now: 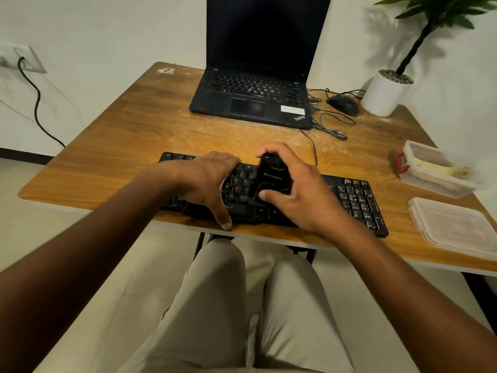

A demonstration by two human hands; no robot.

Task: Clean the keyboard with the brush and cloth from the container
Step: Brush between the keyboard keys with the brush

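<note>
— While gripping the black brush point(273, 175) in the right hand point(304, 195), fingers curled round it over the middle of the keyboard point(355, 200). Left hand point(204, 181) flat on the keys, fingers relaxed, thumb down at the near table edge.

— And lying along that near edge, the keyboard itself?

— Yes, both hands covering its left half and middle. Behind it, toward the far edge: an open black laptop point(255, 100), screen dark. Right of that, a black mouse point(343, 104) with loose cables point(333, 125), then a white plant pot point(384, 94) at the far right corner.

— By the right edge?

— A clear container point(435, 173) holding something pale, probably the cloth; its lid point(454, 227) just nearer, apart from it.

— Surface, room?

— Scuffed wooden table point(129, 135), white walls, a wall socket point(24, 59) with a black cord on the left.
</note>
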